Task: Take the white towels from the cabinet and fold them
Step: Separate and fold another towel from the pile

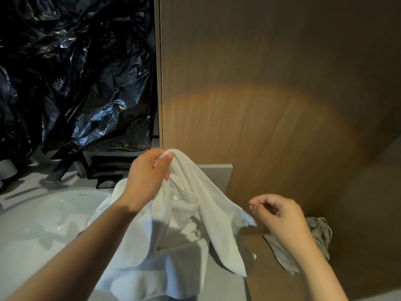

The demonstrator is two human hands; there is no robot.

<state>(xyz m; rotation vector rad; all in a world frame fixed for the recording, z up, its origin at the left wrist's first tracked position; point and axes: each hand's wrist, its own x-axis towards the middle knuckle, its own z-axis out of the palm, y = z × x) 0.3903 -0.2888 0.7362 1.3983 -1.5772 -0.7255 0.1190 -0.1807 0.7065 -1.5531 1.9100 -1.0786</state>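
Nearest the camera, the white towel (195,213) hangs in loose, unfolded drapes, its lower folds spilling over the counter (173,276) at the right edge of the sink basin (43,224). The left hand (149,177) is closed on the towel's top edge, thumb and fingers pinching a bunched corner and lifting it above the counter. The right hand (280,213), to the right of the towel and level with its lower corner, has thumb and forefinger drawn close in a narrow pinch; the fingertips sit just beside the frayed corner, and contact with the cloth cannot be confirmed. A crumpled grey cloth (319,235) lies right of the towel, partly behind the right forearm. Beyond the sink, a faucet (63,168) stands on the counter left of the towel. Farther back, black plastic sheeting (76,72) covers the area above the sink. A wooden cabinet panel (271,94) rises behind and right of the towel, lit by a warm patch.
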